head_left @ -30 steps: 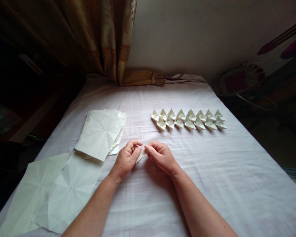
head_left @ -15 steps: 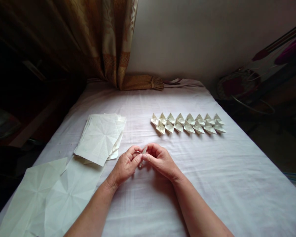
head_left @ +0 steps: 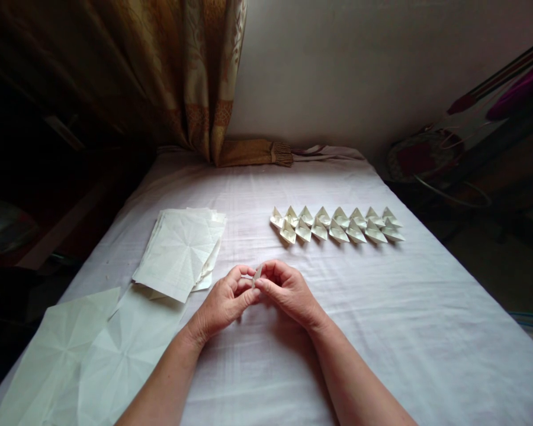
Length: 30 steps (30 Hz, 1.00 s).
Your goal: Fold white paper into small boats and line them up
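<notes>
Between my fingertips, above the sheet-covered surface, is a small folded piece of white paper (head_left: pixel 257 275), seen nearly edge-on. My right hand (head_left: pixel 288 290) pinches it between thumb and fingers. My left hand (head_left: pixel 229 296) meets it from the other side, thumb and fingertips closed on its lower edge. Much of the piece is hidden by the fingers. Beyond my right hand stand two rows of small folded paper boats (head_left: pixel 338 225), set close together. A stack of creased white paper sheets (head_left: pixel 177 254) lies beyond my left hand.
Larger creased sheets (head_left: pixel 119 355) lie spread at the near left, by my left forearm. A pale cloth (head_left: pixel 382 331) covers the surface, with some wrinkles. A brown patterned curtain (head_left: pixel 204 89) hangs at the far edge, its tasselled tie (head_left: pixel 257 152) resting there.
My left thumb has shifted slightly lower on the folded paper, and less of the paper's lower end shows. Both hands stay in nearly the same place; the view has tilted slightly.
</notes>
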Each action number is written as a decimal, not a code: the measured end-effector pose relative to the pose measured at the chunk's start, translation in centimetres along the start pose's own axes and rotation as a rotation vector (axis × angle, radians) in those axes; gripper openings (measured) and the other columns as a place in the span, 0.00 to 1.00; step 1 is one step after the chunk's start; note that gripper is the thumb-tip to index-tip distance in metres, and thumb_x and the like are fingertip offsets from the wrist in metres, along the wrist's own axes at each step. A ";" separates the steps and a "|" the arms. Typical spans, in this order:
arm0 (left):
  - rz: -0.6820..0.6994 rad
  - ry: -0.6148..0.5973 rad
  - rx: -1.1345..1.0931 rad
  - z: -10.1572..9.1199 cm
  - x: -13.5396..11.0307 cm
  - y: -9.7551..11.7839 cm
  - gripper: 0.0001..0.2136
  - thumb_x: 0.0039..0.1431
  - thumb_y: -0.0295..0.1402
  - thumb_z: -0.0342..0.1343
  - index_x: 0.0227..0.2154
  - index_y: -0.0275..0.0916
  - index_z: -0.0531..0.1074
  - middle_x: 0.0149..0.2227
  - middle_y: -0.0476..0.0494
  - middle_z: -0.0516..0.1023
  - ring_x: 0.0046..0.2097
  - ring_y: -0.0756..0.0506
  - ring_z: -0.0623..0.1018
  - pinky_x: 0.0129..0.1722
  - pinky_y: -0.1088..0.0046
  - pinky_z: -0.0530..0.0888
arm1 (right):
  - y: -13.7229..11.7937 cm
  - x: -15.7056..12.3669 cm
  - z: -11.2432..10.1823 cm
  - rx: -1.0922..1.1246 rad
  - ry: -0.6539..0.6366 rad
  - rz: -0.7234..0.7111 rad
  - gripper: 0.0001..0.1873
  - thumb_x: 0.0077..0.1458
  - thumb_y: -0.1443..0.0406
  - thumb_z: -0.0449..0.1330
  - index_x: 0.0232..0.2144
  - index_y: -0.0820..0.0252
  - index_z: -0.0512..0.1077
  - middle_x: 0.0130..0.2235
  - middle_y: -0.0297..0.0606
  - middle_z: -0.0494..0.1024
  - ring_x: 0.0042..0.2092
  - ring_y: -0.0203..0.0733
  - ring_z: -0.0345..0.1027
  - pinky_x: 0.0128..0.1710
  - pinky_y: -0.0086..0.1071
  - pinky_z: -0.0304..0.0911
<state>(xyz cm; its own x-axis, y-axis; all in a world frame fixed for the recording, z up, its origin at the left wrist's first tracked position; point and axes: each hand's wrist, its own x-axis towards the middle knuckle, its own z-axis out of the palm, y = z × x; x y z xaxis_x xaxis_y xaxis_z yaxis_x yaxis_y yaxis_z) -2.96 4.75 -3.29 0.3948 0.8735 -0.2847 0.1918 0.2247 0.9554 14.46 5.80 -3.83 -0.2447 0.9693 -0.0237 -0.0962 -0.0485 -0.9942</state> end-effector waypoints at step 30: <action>0.077 0.284 0.174 1.4 0.2 0.8 0.18 0.63 0.43 0.48 0.50 0.40 0.67 0.30 0.48 0.79 0.25 0.49 0.77 0.20 0.79 0.72 | 0.7 -0.4 1.1 -0.606 0.257 -0.446 0.12 0.56 0.69 0.56 0.42 0.59 0.75 0.35 0.37 0.76 0.26 0.31 0.67 0.26 0.24 0.65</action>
<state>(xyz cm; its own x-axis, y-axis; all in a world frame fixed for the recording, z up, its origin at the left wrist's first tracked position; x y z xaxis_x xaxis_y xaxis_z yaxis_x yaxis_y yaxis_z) -1.48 4.49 -2.67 0.1525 0.9761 -0.1549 0.3313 0.0972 0.9385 13.41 5.09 -4.40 -0.0693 0.8951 0.4404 0.4272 0.4255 -0.7978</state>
